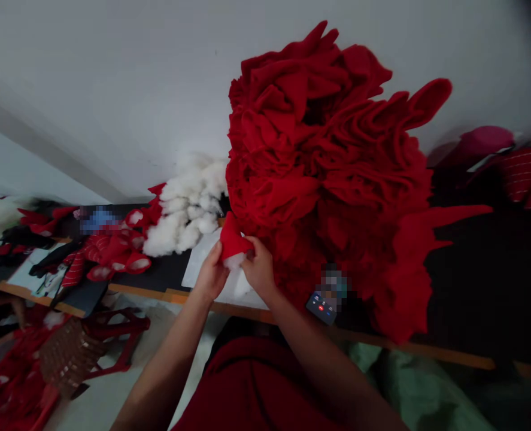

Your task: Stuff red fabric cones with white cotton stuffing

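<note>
A small pointed red fabric piece [233,236], with white fluff [234,261] at its lower opening, is held between both hands over the table's front part. My left hand [213,273] grips its left side with closed fingers. On the right, my right hand [260,268] pinches the lower right edge, close to the fluff. Beneath the hands lies a white sheet [197,258]. A heap of white stuffing [188,206] sits just behind and left. The tall pile of red fabric pieces [337,155] rises behind and to the right.
A lit phone [323,306] lies near the table's front edge, right of my arms. Red and striped pieces [119,251] are at the left. A red stool [124,341] and a person's arm [16,308] show lower left. Green sacks [427,383] sit below the table's right side.
</note>
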`<state>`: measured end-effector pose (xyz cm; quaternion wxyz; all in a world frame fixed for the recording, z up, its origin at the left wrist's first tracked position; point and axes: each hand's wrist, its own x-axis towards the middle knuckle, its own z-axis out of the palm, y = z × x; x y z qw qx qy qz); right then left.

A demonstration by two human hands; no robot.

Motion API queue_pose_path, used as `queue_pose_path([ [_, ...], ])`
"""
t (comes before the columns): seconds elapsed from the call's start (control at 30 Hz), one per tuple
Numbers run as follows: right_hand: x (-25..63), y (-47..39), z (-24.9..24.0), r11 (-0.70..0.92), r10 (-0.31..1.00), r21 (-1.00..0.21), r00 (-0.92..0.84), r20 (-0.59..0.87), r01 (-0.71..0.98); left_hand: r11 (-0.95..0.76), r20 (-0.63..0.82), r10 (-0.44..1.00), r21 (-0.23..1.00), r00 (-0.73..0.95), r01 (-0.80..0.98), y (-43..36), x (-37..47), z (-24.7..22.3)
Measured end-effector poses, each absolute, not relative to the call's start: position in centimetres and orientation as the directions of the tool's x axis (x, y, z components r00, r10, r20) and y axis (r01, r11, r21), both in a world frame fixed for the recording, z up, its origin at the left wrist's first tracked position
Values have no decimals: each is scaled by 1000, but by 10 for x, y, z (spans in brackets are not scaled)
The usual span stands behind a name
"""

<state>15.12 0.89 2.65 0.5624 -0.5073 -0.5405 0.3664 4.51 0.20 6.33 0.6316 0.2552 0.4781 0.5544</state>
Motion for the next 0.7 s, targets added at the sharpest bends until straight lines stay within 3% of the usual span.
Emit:
queue_pose_path([
  [0.13, 149, 12, 21, 150, 976, -983, 140, 164, 107, 85, -90, 995, 985, -29, -151, -9, 30, 59],
  [0.27, 148, 11, 20, 187, 981, -976, 36, 192, 113, 16, -9, 996, 996, -91, 85, -9, 20, 55],
  [0.4, 150, 9, 21, 114, 967, -986, -211, 139, -125, -9, 46, 983, 979, -176, 203, -7, 14, 52],
  [0.47, 148, 8, 22, 81, 968, -985, -224, 114, -154, 3, 39, 986, 967, -159, 255, -8, 12, 50],
  [0.57, 139, 9, 21, 87, 991, -996, -99, 85, 23, 18, 37, 991, 917, -132, 399, -10, 10, 45],
  [0.7, 126, 11, 12, 80, 994, -959, 49, 97, 273, 57, 172, 946, 745, -274, 664, -1, 2, 33],
])
